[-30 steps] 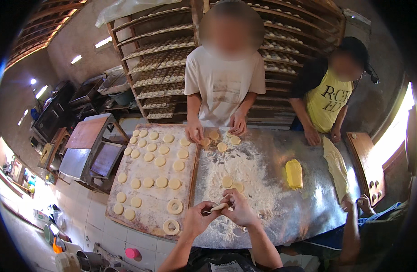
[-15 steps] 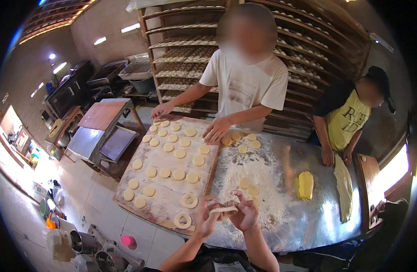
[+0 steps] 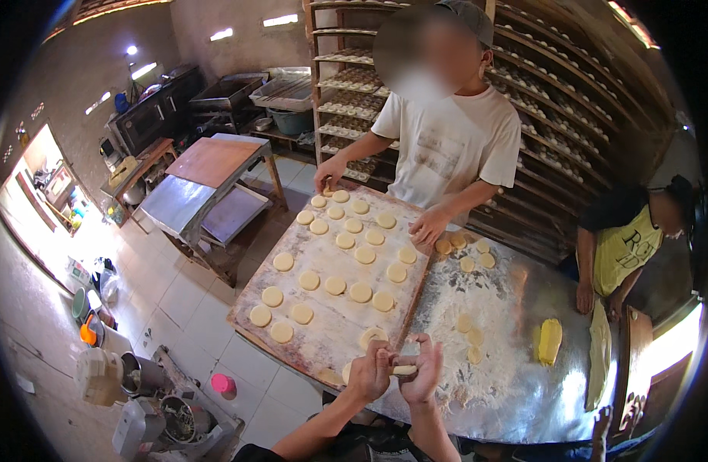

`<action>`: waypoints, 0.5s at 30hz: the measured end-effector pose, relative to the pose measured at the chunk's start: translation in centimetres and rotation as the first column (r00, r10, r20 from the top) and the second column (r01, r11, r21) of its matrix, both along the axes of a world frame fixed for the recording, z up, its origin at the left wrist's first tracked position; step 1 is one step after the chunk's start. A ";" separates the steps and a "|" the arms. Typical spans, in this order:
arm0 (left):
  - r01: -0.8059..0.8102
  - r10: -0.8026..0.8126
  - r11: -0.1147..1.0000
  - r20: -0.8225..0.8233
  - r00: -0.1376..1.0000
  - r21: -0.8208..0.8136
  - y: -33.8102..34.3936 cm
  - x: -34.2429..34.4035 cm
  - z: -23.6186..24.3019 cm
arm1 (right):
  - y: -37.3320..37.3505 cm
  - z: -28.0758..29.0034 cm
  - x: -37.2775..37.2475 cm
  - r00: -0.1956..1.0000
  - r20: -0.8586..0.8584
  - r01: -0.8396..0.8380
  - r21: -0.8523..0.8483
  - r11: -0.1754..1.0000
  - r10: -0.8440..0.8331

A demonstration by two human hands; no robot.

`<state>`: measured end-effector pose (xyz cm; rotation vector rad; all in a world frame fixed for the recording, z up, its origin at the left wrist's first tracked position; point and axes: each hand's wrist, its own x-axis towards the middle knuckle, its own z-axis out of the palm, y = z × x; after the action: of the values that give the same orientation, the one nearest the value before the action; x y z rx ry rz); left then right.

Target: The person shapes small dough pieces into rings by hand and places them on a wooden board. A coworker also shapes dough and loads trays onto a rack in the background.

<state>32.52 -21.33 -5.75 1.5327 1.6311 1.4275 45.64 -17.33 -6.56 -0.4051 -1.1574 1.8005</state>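
Note:
Near the table's front edge, my left hand point(image 3: 369, 375) and my right hand point(image 3: 422, 375) hold a pale dough ring point(image 3: 403, 370) between them. Fingers of both hands curl round it, hiding much of its shape. Just beyond my left hand lies another dough ring point(image 3: 373, 336) on a floured wooden board point(image 3: 331, 319). A further pale piece shows partly behind that hand. Several flat dough rounds point(image 3: 360, 292) are spread over the board. To the right, a few more rounds point(image 3: 475, 336) lie in loose flour point(image 3: 446, 308) on the metal table point(image 3: 515, 393).
Across the board, a co-worker in a white shirt point(image 3: 454, 142) has one hand at its far edge and another by its right corner. A yellow dough lump point(image 3: 549, 342) and a long dough strip point(image 3: 599, 354) lie right, near another person point(image 3: 631, 246). Racks point(image 3: 354, 81) stand behind.
The view has swung, so the board and table sit farther right. My hands have drawn closer together around the dough ring, which shows less now.

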 end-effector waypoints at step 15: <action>-0.011 0.010 1.000 -0.131 0.991 -0.007 0.7 -9.6 -0.7 | -0.2 -0.4 -9.6 0.866 0.487 0.179 -0.092 0.980 -0.113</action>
<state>22.91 -20.62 -6.48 1.6466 1.7208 1.3496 36.01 -17.52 -6.96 -1.0421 -1.2977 1.6938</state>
